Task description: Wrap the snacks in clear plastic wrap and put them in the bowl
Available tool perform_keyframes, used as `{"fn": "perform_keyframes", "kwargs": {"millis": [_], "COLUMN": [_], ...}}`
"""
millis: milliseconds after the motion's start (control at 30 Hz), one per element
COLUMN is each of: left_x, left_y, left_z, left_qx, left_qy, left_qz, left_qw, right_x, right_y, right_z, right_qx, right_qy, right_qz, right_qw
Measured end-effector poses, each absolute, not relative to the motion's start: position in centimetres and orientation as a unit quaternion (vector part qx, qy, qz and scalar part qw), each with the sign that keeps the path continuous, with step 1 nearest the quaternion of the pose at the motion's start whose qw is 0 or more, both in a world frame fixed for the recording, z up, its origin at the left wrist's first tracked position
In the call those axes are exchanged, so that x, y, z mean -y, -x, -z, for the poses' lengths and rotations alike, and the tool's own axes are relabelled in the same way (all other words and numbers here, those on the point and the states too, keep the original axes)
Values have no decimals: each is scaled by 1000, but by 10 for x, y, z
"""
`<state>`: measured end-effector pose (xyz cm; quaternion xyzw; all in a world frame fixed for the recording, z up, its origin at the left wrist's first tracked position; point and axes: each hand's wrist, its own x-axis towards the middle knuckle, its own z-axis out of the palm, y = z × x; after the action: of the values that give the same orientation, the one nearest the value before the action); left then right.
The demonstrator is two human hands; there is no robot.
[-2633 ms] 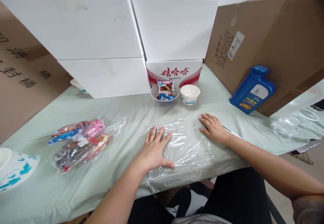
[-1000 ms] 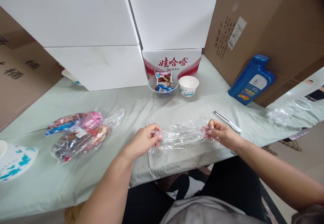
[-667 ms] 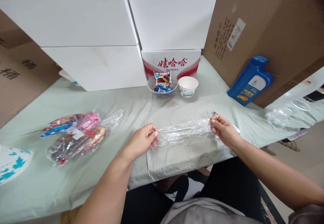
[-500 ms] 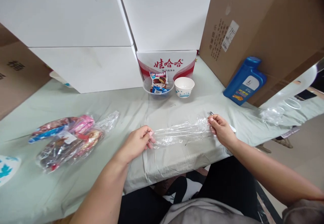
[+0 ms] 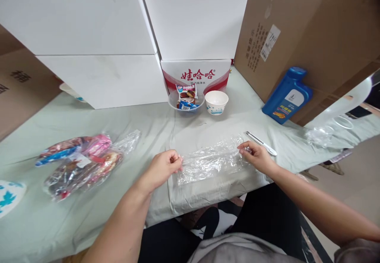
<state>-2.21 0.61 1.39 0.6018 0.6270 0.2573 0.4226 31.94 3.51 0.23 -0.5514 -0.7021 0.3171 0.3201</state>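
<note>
A flat, crinkled clear plastic bag (image 5: 210,162) lies along the table's front edge between my hands. My left hand (image 5: 164,167) is closed, thumb and forefinger pinching its left end. At the right end, my right hand (image 5: 257,156) has thumb and fingertips together on the plastic; the exact grip is partly hidden. Just behind the right fingers rests a white utility knife (image 5: 261,143), touched by neither hand. Left of my left hand, packaged snacks (image 5: 83,164) in clear wrapping lie on the cloth.
Behind the plastic stand a clear bowl (image 5: 186,106) holding snack packets and a white paper bowl (image 5: 216,102). White boxes (image 5: 101,80) close off the back. A blue bottle (image 5: 287,95) leans by a large brown carton (image 5: 282,33) at right. Another paper bowl (image 5: 10,197) sits far left.
The plastic was stretched taut and narrow; now it is slacker, wider and flatter on the table. My right hand has shifted slightly left, uncovering the utility knife.
</note>
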Motion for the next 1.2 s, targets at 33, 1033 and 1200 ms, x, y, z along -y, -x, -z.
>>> {"fn": "perform_keyframes", "kwargs": {"millis": [33,1033,1200], "left_x": [-5,-1,-1], "left_y": [23,10,9], "left_z": [-13,-19,-15], "left_qx": [-619,-560,-591], "left_qy": [-606,-631,-605], "left_qz": [-264,-213,-220], "left_qw": [424,493,486], "right_x": [-36,-68,-67], "right_y": [-320,-317,-316], "right_z": [-2,-8,-6], "right_qx": [693,553,547], "right_qy": [558,556,564], "right_qz": [-327,-501,-483], "right_qw": [320,366,386]}}
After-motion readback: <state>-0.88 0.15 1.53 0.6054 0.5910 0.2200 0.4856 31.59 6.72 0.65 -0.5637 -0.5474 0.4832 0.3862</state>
